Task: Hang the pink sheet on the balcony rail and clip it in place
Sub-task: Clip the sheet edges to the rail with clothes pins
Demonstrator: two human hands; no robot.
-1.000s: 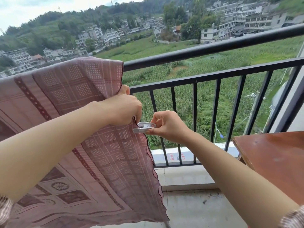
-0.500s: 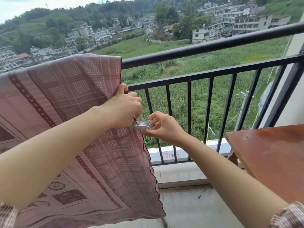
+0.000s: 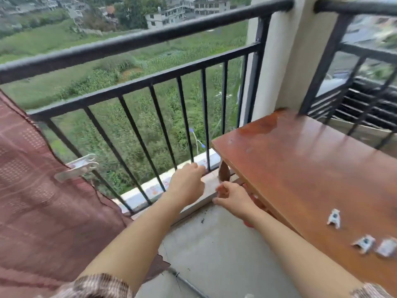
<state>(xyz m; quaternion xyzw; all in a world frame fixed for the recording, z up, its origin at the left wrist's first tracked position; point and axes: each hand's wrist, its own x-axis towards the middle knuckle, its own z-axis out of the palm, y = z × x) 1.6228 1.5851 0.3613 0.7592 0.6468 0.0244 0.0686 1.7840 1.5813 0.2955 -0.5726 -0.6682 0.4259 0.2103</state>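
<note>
Holds both arms out forward and low, forearms bare, elbows nearly straight. Hangs left hand (image 3: pixel 187 186) palm down just before the lowest bars of the rail (image 3: pixel 150 37), fingers loosely curled, gripping nothing. Carries right hand (image 3: pixel 232 195) just beside it, near the tabletop (image 3: pixel 300 168) edge, fingers loosely bent and blurred, likewise empty. Has sheet (image 3: pixel 43 201) hanging against the rail at far left, well apart from both hands, with a clip (image 3: pixel 77 167) clamped on its right edge. Shows three more clips (image 3: pixel 364 243) lying on the tabletop at right.
</note>
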